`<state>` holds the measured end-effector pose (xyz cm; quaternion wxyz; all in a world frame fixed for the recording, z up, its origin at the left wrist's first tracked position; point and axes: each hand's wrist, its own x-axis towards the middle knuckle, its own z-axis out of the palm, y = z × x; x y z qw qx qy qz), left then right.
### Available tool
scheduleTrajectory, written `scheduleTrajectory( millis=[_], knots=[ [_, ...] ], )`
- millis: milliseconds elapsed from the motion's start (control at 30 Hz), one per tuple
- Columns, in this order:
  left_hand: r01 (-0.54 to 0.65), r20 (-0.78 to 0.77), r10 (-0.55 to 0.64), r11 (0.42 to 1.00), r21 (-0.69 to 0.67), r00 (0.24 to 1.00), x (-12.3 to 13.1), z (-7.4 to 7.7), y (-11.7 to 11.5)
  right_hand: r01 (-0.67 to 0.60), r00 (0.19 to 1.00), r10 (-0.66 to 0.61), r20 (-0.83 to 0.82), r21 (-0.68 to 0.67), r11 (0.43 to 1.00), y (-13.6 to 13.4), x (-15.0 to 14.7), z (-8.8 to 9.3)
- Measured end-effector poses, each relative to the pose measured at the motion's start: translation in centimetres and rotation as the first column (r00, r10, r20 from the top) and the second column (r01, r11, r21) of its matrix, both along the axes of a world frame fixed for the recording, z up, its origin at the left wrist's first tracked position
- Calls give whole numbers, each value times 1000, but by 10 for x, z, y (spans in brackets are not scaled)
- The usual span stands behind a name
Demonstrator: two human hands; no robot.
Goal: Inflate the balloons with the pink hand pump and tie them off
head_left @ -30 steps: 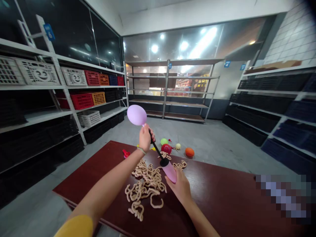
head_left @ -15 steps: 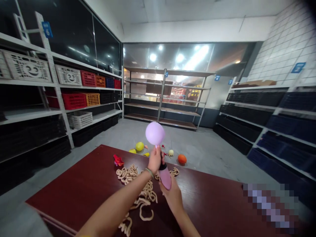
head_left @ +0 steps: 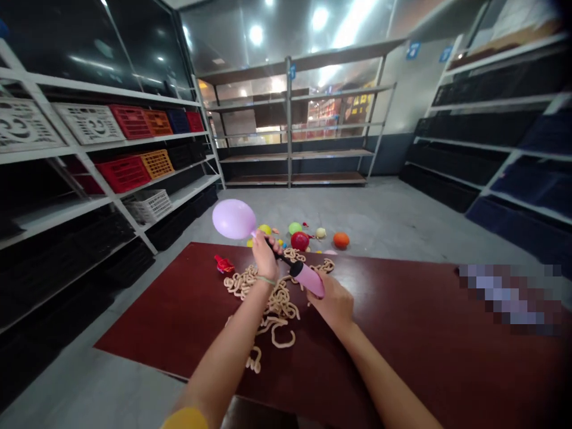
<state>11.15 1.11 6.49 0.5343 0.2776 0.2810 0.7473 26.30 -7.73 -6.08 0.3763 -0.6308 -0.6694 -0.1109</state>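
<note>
My left hand (head_left: 265, 256) is closed around the neck of a lilac balloon (head_left: 233, 218), which is inflated and points left, and around the thin black nozzle of a pink hand pump (head_left: 307, 279). My right hand (head_left: 330, 304) grips the pump's pink barrel. Both hands are over a tangled heap of beige twisted cord (head_left: 274, 304) lying on a dark red table (head_left: 402, 345). A crumpled red balloon (head_left: 224, 264) lies on the table just left of the heap.
Beyond the table, several inflated balloons and an orange ball (head_left: 341, 240) lie on the grey floor. White shelves with plastic crates (head_left: 129, 122) stand on the left, dark crates fill shelves on the right, and bare metal shelving (head_left: 290, 125) stands at the back.
The view has tilted and shifted. The balloon has swung left of my left hand, and the pump has gone from steep to nearly level, with both hands lower over the cord.
</note>
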Motion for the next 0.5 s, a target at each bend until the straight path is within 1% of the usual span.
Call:
scheduleTrajectory(
  millis=[67,100,133,167,233,300,400,467,500],
  knots=[
    [21,-29,-22,999,-43,999,21,-26,-13,24,999,-23,24,-30,999,-1,4,0],
    [20,-36,-22,998,-68,999,26,-35,-17,26,998,-24,51,-43,999,-1,7,2],
    [14,-39,-18,996,-89,999,28,-39,-19,2,995,3,96,-54,999,-1,9,5],
    [7,-36,-11,995,-103,999,26,-40,-20,-27,990,35,139,-62,998,0,10,8],
    [-5,-20,3,995,-97,1000,11,-32,-14,-67,976,77,202,-58,996,1,14,17],
    [-35,2,35,996,-79,999,-13,-17,-6,-70,971,76,227,-35,997,2,17,25],
    [-97,5,98,991,-88,995,-50,4,4,-17,977,20,213,-17,1000,4,21,29],
    [-124,-5,124,988,-92,992,-67,12,7,41,984,-38,177,-16,999,4,21,26],
    [-133,-4,133,987,-91,991,-71,14,8,67,985,-63,159,-25,997,4,21,24]
  ],
)
